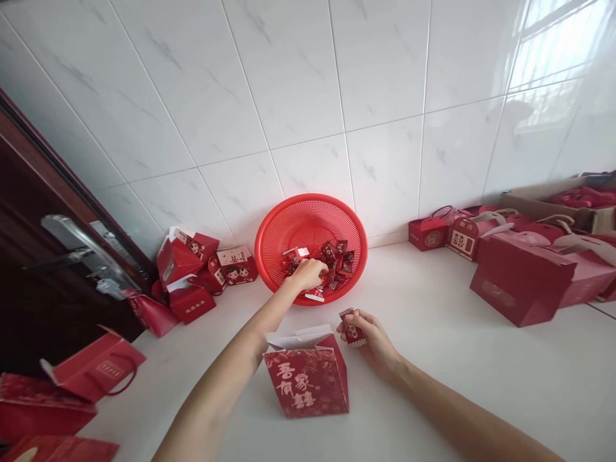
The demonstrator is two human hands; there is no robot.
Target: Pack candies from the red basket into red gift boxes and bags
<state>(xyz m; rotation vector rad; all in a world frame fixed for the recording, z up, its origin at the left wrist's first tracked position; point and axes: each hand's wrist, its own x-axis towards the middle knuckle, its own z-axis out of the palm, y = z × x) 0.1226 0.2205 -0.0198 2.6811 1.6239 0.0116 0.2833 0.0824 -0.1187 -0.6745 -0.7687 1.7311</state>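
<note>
A round red plastic basket [312, 206] leans against the tiled wall, with several red wrapped packets [342, 263] inside. My left hand [308, 274] reaches into it, fingers bent down among the packets; what they hold, if anything, is hidden. In my right hand [366, 330] is a small dark red packet [353, 328] with a patterned edge, pinched between thumb and fingers in front of the basket. Between my forearms stands an upright red gift box [308, 383] with pale characters, its top open and white inside.
Red boxes [192, 305] are piled at the left beside a dark door [33, 256] with a metal handle. More red boxes [522, 280] stand at the right, near a cardboard box [534, 208] holding red items.
</note>
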